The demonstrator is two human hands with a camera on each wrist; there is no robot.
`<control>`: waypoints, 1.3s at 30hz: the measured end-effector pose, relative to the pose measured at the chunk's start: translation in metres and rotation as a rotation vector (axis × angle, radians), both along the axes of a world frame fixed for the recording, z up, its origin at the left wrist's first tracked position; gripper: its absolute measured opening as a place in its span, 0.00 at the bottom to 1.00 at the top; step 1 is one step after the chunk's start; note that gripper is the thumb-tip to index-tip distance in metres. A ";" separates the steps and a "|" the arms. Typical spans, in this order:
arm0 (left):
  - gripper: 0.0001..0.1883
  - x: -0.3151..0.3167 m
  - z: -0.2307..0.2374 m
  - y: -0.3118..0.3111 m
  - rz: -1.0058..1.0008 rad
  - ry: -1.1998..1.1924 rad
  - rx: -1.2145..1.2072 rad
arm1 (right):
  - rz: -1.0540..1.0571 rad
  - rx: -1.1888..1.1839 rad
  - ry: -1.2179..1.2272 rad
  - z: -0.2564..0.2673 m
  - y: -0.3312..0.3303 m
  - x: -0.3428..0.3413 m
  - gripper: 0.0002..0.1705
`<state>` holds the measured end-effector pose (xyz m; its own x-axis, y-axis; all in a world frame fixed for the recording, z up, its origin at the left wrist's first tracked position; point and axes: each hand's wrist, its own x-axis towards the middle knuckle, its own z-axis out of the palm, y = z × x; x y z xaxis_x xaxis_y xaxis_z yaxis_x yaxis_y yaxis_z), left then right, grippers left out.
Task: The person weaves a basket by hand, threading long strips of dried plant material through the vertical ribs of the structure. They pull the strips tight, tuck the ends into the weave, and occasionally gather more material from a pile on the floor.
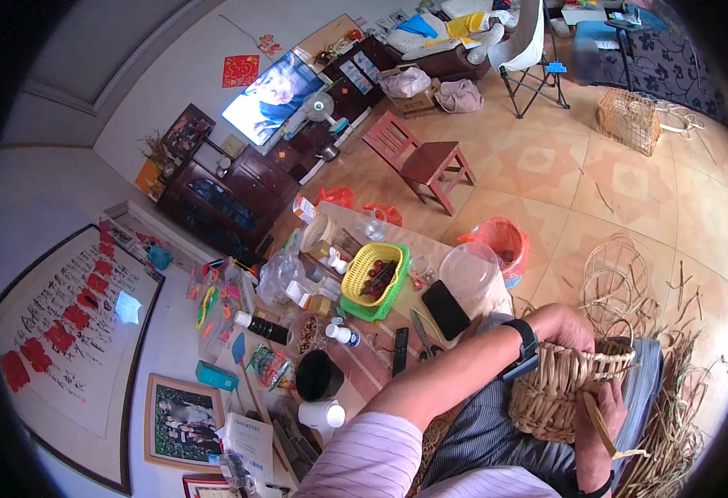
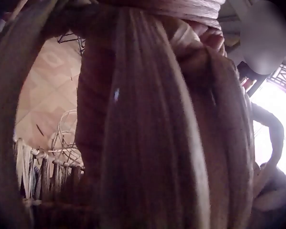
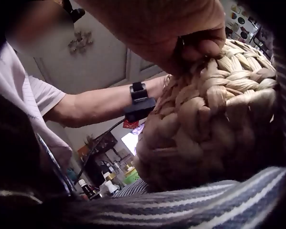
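Probably light, firm yet springy, the basket (image 1: 549,394) is sitting on the lap (image 1: 480,452) toward four o'clock, its rim (image 1: 617,363) likely offering the best hold; the right hand (image 1: 606,407) is pinching a strand (image 1: 603,430), the left hand (image 1: 567,328) resting at twelve, its grasp impossible to tell.

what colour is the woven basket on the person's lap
Pale straw tan; the woven basket shows best in the right wrist view.
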<state>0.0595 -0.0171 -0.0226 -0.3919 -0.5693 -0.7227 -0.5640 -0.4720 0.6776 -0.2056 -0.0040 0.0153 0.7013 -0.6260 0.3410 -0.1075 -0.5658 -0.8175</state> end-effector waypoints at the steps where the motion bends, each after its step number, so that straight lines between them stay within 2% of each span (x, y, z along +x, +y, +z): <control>1: 0.14 -0.002 0.006 0.000 -0.010 -0.037 -0.015 | -0.009 -0.003 0.011 -0.001 0.000 0.000 0.14; 3: 0.16 -0.007 0.019 0.000 -0.030 -0.109 -0.041 | -0.028 -0.006 0.033 -0.005 0.000 0.000 0.14; 5: 0.16 -0.008 0.042 0.006 -0.052 -0.080 -0.084 | -0.039 -0.023 0.033 -0.005 0.000 0.001 0.15; 7: 0.16 -0.008 0.039 0.006 -0.060 -0.042 -0.095 | -0.027 -0.033 0.032 -0.006 -0.001 0.001 0.15; 11: 0.20 -0.004 -0.021 -0.002 -0.040 0.039 -0.011 | -0.012 -0.009 -0.005 0.001 0.000 -0.002 0.16; 15: 0.21 -0.005 -0.032 0.001 -0.003 -0.075 -0.053 | -0.003 -0.006 -0.047 0.001 0.000 -0.007 0.16; 17: 0.20 -0.008 -0.001 0.003 -0.044 -0.089 -0.111 | 0.012 -0.071 -0.010 0.000 -0.003 -0.008 0.15; 19: 0.20 -0.007 0.007 0.003 -0.046 -0.117 -0.119 | 0.027 -0.122 0.035 0.000 -0.005 -0.006 0.16; 21: 0.19 -0.006 -0.002 -0.001 -0.015 -0.152 -0.074 | 0.033 -0.132 0.072 0.000 -0.006 -0.005 0.16; 24: 0.19 -0.004 -0.011 0.000 -0.033 -0.065 -0.044 | 0.064 -0.184 0.040 0.005 -0.006 -0.010 0.17; 27: 0.23 -0.010 0.006 0.000 0.130 -0.270 -0.031 | 0.139 -0.097 0.019 0.023 -0.002 -0.021 0.15; 29: 0.23 -0.002 -0.043 -0.005 0.087 -0.088 0.016 | 0.175 -0.101 0.011 0.031 0.000 -0.028 0.16; 30: 0.23 -0.003 -0.043 -0.005 0.066 0.002 0.040 | 0.194 -0.104 0.006 0.032 0.001 -0.030 0.16; 32: 0.23 0.000 -0.040 0.001 0.051 -0.221 -0.132 | 0.210 -0.192 0.032 0.022 -0.005 -0.029 0.15; 33: 0.23 0.000 -0.033 0.003 0.024 -0.213 -0.194 | 0.218 -0.237 0.044 0.018 -0.008 -0.027 0.15; 34: 0.22 0.001 -0.026 0.006 -0.002 -0.207 -0.258 | 0.219 -0.195 0.043 0.015 -0.011 -0.025 0.14; 36: 0.23 0.005 -0.020 0.003 -0.092 -0.036 -0.306 | 0.223 -0.113 0.040 0.014 -0.018 -0.018 0.13; 37: 0.23 0.007 -0.022 0.001 -0.135 0.009 -0.314 | 0.155 -0.088 0.095 0.010 -0.018 -0.016 0.15; 39: 0.23 0.004 -0.021 -0.006 -0.219 -0.057 -0.265 | 0.172 -0.042 0.079 0.007 -0.022 -0.017 0.13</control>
